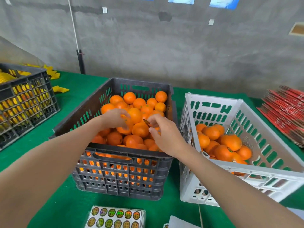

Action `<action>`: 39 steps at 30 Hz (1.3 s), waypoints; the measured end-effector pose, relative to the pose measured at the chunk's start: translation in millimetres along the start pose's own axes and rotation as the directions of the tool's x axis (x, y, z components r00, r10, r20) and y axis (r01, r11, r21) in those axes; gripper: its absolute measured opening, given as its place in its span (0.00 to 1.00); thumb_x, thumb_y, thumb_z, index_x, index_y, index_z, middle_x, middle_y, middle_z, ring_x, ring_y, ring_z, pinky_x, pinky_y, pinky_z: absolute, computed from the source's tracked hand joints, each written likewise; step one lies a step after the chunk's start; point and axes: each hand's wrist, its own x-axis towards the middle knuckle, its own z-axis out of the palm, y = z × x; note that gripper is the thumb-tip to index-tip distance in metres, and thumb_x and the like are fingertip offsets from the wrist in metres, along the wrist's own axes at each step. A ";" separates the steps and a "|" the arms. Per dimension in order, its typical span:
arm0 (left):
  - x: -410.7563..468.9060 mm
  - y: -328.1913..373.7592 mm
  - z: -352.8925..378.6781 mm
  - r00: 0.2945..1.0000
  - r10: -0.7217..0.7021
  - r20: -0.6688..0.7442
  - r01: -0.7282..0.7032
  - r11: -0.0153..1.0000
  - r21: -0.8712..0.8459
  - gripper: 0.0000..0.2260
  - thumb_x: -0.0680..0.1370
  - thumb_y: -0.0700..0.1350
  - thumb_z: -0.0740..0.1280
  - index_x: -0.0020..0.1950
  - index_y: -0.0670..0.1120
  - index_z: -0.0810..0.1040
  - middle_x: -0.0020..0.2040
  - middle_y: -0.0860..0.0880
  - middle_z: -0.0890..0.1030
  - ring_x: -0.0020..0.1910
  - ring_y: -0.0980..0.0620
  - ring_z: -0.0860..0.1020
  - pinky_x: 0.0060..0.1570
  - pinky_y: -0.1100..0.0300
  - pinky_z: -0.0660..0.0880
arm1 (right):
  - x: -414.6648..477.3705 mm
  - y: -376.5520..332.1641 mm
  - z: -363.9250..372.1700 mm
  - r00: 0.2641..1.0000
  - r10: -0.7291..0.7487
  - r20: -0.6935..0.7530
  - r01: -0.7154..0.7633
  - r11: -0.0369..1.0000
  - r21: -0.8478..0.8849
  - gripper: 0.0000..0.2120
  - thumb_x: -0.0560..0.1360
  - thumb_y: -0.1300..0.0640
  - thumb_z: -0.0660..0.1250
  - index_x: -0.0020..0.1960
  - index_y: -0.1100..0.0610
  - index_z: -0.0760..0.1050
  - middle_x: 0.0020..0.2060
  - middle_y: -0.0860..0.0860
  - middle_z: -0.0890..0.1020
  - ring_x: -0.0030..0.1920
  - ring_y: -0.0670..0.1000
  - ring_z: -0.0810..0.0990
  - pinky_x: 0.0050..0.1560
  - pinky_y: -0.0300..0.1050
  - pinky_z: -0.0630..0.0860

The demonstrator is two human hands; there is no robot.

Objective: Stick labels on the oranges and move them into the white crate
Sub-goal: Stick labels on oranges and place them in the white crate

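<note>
A dark grey crate (pixel 115 163) in the middle is heaped with oranges (pixel 139 102). My left hand (pixel 115 118) reaches into it and its fingers curl round one orange (pixel 127 127) on top of the pile. My right hand (pixel 162 134) hovers just right of it, pinching a small round label (pixel 146 122) between thumb and fingertips. The white crate (pixel 263 168) stands tilted to the right and holds several oranges (pixel 222 145), some with labels. A sheet of round shiny labels (pixel 115 217) lies at the table's front edge.
A black crate (pixel 28 102) with yellow net sleeves stands at the far left, with loose yellow sleeves (pixel 60 88) beside it. A stack of red flat cartons (pixel 286 116) lies at the far right. Green cloth (pixel 79 89) covers the table; a grey wall rises behind.
</note>
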 end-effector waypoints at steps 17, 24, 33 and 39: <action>-101.2 112.5 31.8 0.988 0.130 0.081 0.045 0.262 -0.964 0.22 0.64 0.47 0.71 0.57 0.45 0.78 0.56 0.43 0.81 0.46 0.46 0.84 0.39 0.53 0.81 | -45.6 -15.1 -66.2 0.986 0.037 -0.161 0.036 0.904 0.427 0.06 0.76 0.60 0.66 0.40 0.53 0.75 0.55 0.46 0.74 0.60 0.39 0.71 0.55 0.40 0.74; -111.8 143.3 50.5 0.988 0.118 0.096 0.057 0.297 -0.953 0.26 0.64 0.48 0.71 0.61 0.44 0.76 0.60 0.42 0.79 0.48 0.45 0.83 0.42 0.51 0.81 | -66.8 -7.2 -86.4 0.967 -0.041 -0.250 0.074 0.989 0.126 0.05 0.76 0.58 0.66 0.42 0.59 0.74 0.51 0.49 0.74 0.54 0.40 0.70 0.53 0.44 0.72; -120.4 165.8 71.6 0.990 0.108 0.089 0.051 0.315 -0.948 0.24 0.64 0.48 0.71 0.59 0.45 0.77 0.60 0.42 0.79 0.53 0.43 0.82 0.43 0.50 0.81 | -90.8 3.4 -98.8 0.928 0.031 -0.370 0.024 0.989 0.143 0.20 0.72 0.47 0.69 0.59 0.42 0.63 0.48 0.36 0.71 0.41 0.43 0.77 0.39 0.45 0.78; -120.3 183.7 93.8 0.985 0.139 0.098 0.061 0.246 -0.967 0.15 0.73 0.45 0.67 0.59 0.43 0.77 0.57 0.41 0.82 0.54 0.43 0.82 0.48 0.48 0.81 | -104.1 22.2 -106.3 0.983 0.056 -0.175 -0.013 0.970 0.241 0.25 0.74 0.45 0.67 0.68 0.48 0.66 0.55 0.40 0.73 0.54 0.35 0.73 0.52 0.38 0.74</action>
